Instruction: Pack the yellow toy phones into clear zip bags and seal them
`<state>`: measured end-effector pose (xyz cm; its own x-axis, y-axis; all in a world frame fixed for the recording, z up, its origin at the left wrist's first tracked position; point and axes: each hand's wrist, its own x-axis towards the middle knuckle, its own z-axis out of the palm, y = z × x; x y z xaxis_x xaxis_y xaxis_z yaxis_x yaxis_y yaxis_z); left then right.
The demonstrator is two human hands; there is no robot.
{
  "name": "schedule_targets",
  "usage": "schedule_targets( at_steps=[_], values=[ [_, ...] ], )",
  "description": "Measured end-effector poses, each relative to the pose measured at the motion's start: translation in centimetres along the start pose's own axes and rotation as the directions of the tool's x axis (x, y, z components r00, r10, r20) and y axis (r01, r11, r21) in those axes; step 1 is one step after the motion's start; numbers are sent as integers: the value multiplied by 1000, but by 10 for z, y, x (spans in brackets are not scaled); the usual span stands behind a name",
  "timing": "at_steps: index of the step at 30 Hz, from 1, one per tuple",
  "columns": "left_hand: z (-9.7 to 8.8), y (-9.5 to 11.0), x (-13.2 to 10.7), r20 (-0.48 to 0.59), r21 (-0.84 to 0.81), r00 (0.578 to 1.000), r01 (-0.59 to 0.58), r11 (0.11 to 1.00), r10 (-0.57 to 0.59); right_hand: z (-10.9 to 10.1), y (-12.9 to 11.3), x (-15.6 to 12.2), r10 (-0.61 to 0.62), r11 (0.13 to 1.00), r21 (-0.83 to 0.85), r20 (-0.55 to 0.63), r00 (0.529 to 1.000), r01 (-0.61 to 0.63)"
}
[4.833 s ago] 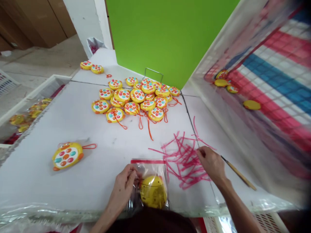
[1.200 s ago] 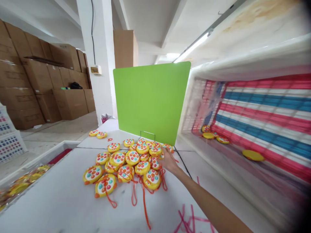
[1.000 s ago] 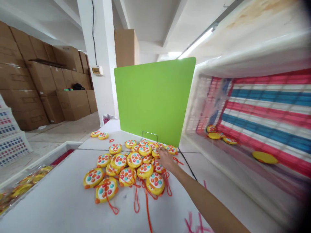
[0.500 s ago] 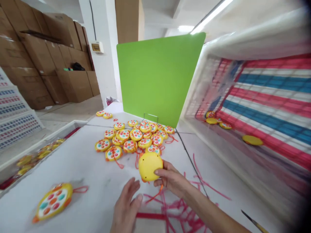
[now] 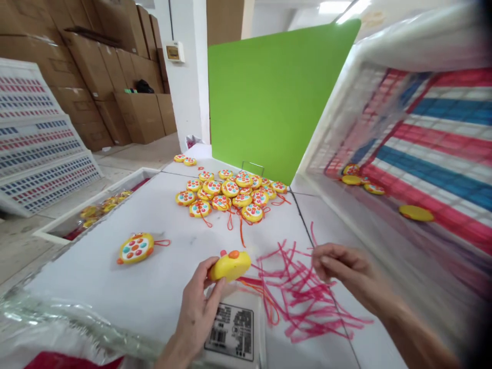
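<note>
My left hand [image 5: 198, 305] is closed on a yellow round toy [image 5: 230, 265], held edge-on just above a clear plastic bag [image 5: 232, 328] with a printed label and a red strip. An orange cord trails from the toy onto the table. My right hand [image 5: 340, 266] hovers to the right over a loose heap of pink ties [image 5: 303, 294]. Its fingers are curled together, and I cannot tell whether a tie is between them. A pile of yellow toys [image 5: 230, 192] with coloured buttons and orange cords lies farther back.
One bagged toy [image 5: 135, 247] lies alone at the left of the white table [image 5: 115, 287]. A green board [image 5: 277, 97] stands behind the pile. A big white crate [image 5: 330, 128] with a few toys lies tipped at right. A tray [image 5: 57, 230] of bagged toys sits left.
My right hand took a toy from the pile and brought it near. The toy is now in my left hand, and my right hand has moved right over the pink ties.
</note>
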<state>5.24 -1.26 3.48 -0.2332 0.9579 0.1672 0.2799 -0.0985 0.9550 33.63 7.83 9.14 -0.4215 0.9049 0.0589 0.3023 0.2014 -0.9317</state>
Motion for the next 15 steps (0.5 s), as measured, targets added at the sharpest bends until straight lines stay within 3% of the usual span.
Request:
schedule_targets(
  at_steps=[3, 5, 8, 11, 15],
  values=[
    [-5, -6, -8, 25, 250, 970, -239, 938, 240, -10, 17, -20, -7, 955, -297, -27, 1000, -1],
    [-6, -8, -11, 70, 340, 926, -372, 864, 372, 2, 16, -30, -47, 914, -406, -66, 997, 16],
    [-5, -4, -13, 128, 388, 879, -471, 792, 459, 42, -6, -35, -74, 939, -341, -49, 996, 53],
    [-5, 3, -13, 164, 402, 854, -515, 757, 494, 91, -28, -25, -236, 922, -310, 27, 971, 232],
    [-7, 3, -16, 134, 426, 854, -508, 748, 503, 141, -28, -9, -418, 847, -355, 10, 908, 394]
  ],
)
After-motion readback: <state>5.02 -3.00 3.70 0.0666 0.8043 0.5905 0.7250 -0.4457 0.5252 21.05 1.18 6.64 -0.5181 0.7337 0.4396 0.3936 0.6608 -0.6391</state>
